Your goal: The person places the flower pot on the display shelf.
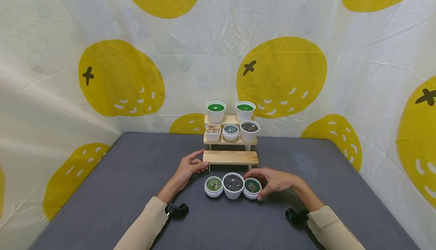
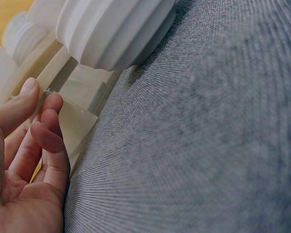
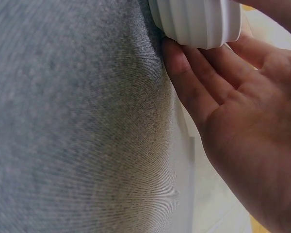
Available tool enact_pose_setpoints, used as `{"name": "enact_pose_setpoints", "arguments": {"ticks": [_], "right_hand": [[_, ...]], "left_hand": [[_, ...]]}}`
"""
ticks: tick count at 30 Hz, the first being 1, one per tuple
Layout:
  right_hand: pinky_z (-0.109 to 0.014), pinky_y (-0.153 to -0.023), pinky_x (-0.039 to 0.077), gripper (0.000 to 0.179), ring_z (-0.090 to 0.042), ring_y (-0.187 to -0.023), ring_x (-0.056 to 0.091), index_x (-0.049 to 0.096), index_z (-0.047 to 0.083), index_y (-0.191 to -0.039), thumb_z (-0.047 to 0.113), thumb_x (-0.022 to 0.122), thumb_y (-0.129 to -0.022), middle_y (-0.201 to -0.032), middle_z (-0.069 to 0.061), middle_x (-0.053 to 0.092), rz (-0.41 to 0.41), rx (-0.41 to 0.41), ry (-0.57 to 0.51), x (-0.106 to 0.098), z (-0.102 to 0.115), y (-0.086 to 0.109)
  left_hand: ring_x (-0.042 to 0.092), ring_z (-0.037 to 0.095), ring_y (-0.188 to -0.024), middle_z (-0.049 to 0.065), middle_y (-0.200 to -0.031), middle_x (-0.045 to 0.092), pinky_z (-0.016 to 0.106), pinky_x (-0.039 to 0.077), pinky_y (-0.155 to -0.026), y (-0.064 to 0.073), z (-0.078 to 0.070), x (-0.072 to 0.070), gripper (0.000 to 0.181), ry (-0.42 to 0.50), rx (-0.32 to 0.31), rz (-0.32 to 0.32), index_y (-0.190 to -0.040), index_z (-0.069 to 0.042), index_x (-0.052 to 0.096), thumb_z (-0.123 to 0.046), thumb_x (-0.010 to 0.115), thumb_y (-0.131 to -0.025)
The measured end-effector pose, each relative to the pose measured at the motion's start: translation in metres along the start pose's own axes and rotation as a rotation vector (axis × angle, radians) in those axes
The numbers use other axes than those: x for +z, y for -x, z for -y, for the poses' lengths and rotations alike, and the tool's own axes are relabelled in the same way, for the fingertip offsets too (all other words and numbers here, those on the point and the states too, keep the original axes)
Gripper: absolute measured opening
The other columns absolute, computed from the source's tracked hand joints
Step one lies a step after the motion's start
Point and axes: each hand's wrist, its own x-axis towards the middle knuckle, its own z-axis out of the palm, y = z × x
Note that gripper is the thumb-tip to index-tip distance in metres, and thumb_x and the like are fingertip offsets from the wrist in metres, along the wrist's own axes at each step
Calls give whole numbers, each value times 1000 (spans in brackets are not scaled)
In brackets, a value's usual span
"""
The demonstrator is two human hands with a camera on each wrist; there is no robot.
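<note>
1. At the far left, the forearm is covered by a beige sleeve (image 1: 144, 223), and a dark wrist device (image 1: 176, 211) is worn at its cuff.
2. By the left hand (image 1: 187, 169), the left end of the lowest wooden shelf (image 1: 230, 157) is pinched between thumb and fingers.
3. In front of that shelf, a ribbed white pot with pale green filling (image 1: 214, 188) is set upright on the grey table (image 1: 146, 166), at the left of a row of three.
4. Behind, a square pot of pebbles (image 1: 213, 133), a ribbed pot with blue-grey filling (image 1: 231, 132) and a dark-filled cup (image 1: 249, 131) are lined up on the middle shelf (image 1: 230, 142).
5. Above these, two green-filled cups (image 1: 216, 112) are held apart on the top shelf (image 1: 230, 119), one at each end.
6. The middle of the front row is taken by a taller white cup with dark grey filling (image 1: 233, 186).
7. Just beside it, at the row's right, a ribbed pot with dark green filling (image 1: 252, 188) is gripped by the right hand (image 1: 277, 180), with thumb and fingers curved round its sides.
</note>
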Motion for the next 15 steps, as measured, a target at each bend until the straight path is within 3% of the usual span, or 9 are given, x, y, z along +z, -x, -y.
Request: {"name": "enact_pose_setpoints", "arguments": {"ticks": [15], "right_hand": [[-24, -106, 44, 65, -12, -122, 59, 56, 8, -139, 11, 85, -82, -138, -12, 63, 9, -17, -4, 1, 2, 0]], "left_hand": [[65, 12, -77, 0, -87, 78, 25, 52, -70, 1, -1, 0, 67, 0, -4, 9, -152, -15, 51, -19, 80, -92]]}}
